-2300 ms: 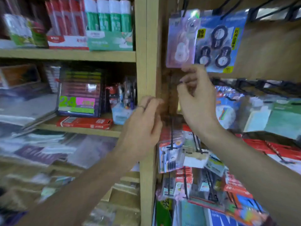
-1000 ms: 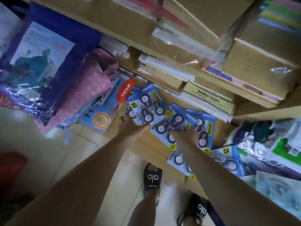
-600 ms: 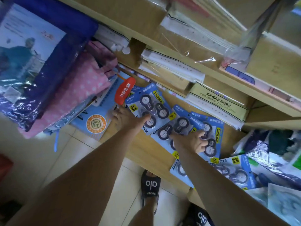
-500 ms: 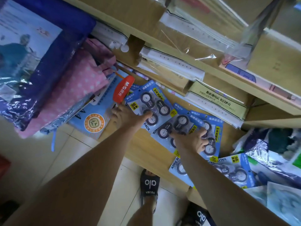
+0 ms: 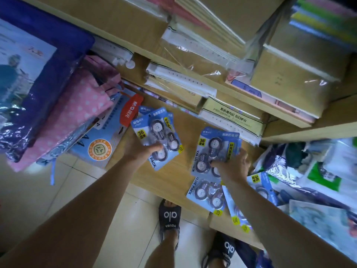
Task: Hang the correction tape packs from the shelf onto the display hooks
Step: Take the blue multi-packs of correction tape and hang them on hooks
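Seen from the head camera, looking down at a low wooden shelf (image 5: pixel 170 176) in a stationery shop: two small stacks of blue correction tape packs are gripped, one in each hand. The left hand (image 5: pixel 138 149) is curled round the left stack of packs (image 5: pixel 157 132), thumb laid across the front card, the stack tilted and raised just off the shelf beside a red-tabbed package (image 5: pixel 131 110). The right hand (image 5: pixel 232 167) is closed on the lower right edge of the right stack of packs (image 5: pixel 214 149), fingers wrapped behind the cards. More loose packs (image 5: pixel 207 194) are left lying flat on the shelf below and beside the right wrist, some overhanging its front edge. Wrapped notebooks (image 5: pixel 229 115) are stacked at the back of the shelf, and a pink dotted bag (image 5: pixel 73 113) is leaned at the left. Two black sandals (image 5: pixel 170 215) are seen on the tiled floor (image 5: pixel 63 190).

Half a second earlier the packs were spread overlapping on the shelf under both hands; now they are gathered into two separate stacks, a bare strip of shelf is opened between them, and the left stack is lifted.
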